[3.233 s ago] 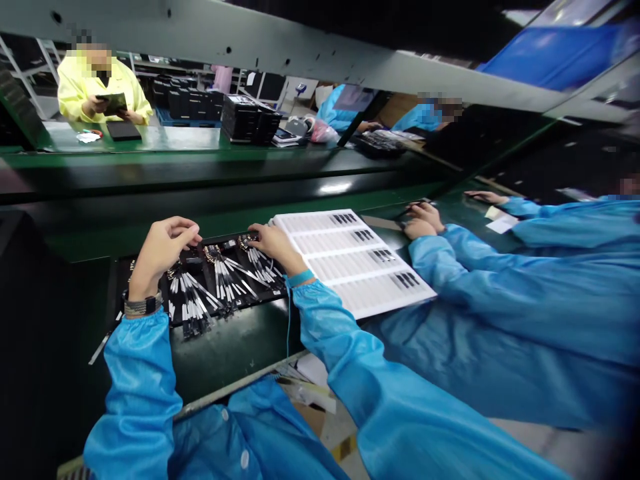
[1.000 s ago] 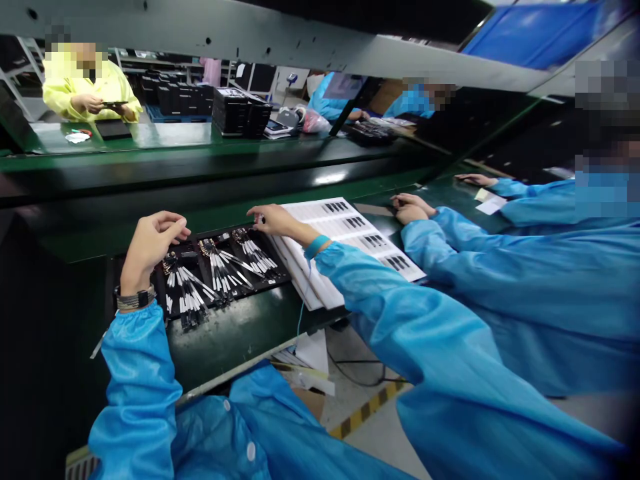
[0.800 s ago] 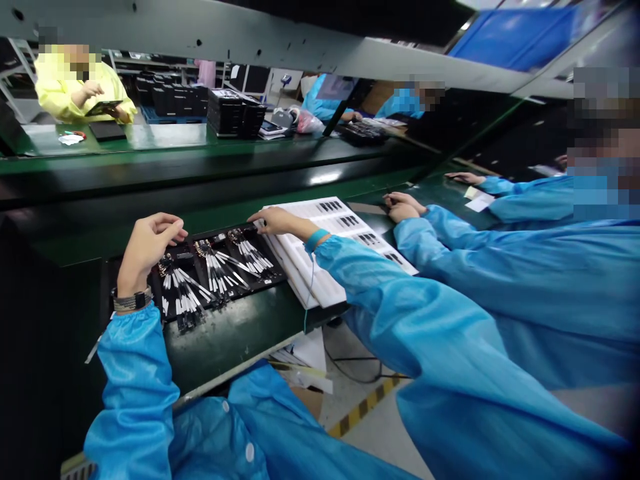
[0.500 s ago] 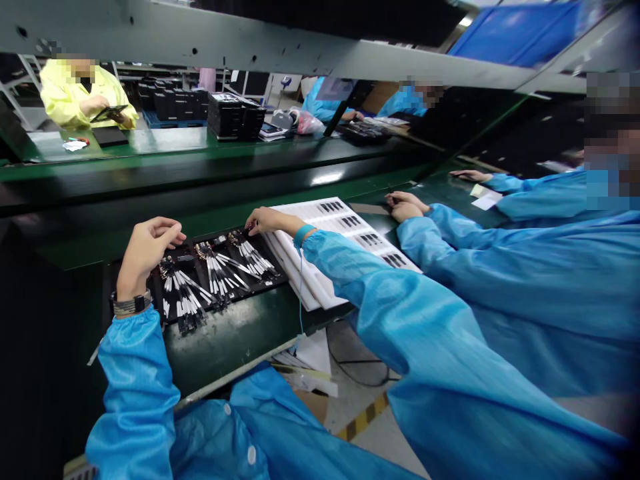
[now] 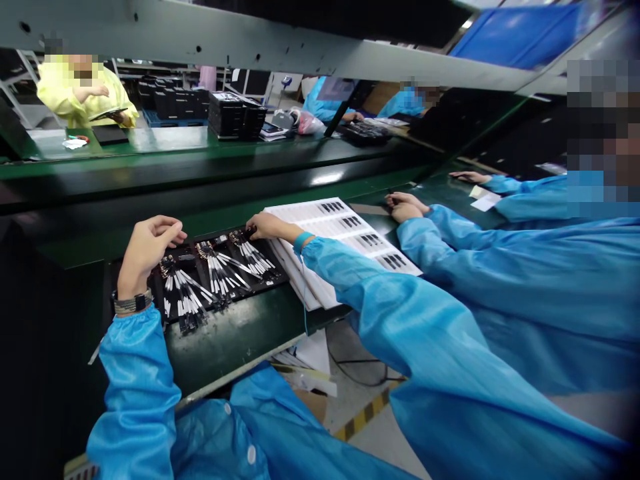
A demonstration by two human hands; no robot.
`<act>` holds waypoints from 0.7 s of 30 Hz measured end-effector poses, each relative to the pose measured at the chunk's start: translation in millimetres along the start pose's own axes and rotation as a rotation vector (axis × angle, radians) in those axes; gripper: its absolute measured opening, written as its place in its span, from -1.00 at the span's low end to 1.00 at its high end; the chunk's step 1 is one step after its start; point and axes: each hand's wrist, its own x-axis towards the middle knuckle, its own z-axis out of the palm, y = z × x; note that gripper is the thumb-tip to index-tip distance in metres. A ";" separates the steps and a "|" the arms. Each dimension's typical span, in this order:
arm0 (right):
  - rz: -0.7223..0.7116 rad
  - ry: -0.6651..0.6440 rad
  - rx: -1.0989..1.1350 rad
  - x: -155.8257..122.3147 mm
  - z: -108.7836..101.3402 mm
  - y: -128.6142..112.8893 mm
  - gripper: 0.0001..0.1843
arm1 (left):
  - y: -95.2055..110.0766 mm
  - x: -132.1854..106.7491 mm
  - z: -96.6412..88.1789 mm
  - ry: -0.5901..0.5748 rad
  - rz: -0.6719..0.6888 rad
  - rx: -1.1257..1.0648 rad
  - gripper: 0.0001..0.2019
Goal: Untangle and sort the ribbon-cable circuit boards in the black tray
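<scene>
A black tray point(image 5: 253, 287) lies on the green bench, divided into compartments. In it are three fanned bunches of thin black-and-white strips, like flat cables: a left bunch point(image 5: 186, 297), a middle bunch point(image 5: 220, 270) and a right bunch point(image 5: 253, 257). My left hand point(image 5: 150, 247) hovers over the tray's left end, fingers loosely bent and partly apart, with nothing visible in them. At the tray's far right corner, my right hand point(image 5: 270, 227) has its fingertips pinched together. Something small and dark is at those fingertips, too hidden to name.
White foam trays point(image 5: 320, 267) with rows of dark pieces are stacked right of the black tray. A co-worker's hands point(image 5: 407, 207) rest on the bench beyond them. Black boxes point(image 5: 236, 117) stand on the opposite bench. A metal beam point(image 5: 280, 50) crosses overhead.
My right hand shifts very slightly at the tray's corner, still pinched. My left hand stays nearly in place. Across the bench, the person in yellow has lifted one hand.
</scene>
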 end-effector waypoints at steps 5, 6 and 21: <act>-0.002 -0.014 -0.016 0.6 -0.2 -9.5 -0.52 | -0.5 -0.4 -1.6 0.004 0.002 0.006 -0.73; -0.001 -0.013 -0.022 0.3 -0.1 -11.3 -0.52 | -0.5 -0.7 -2.3 0.004 0.003 0.007 -0.73; 0.025 0.041 0.041 -13.9 -7.8 -13.7 -0.53 | -5.4 -0.3 -10.3 0.035 -0.028 0.008 -0.74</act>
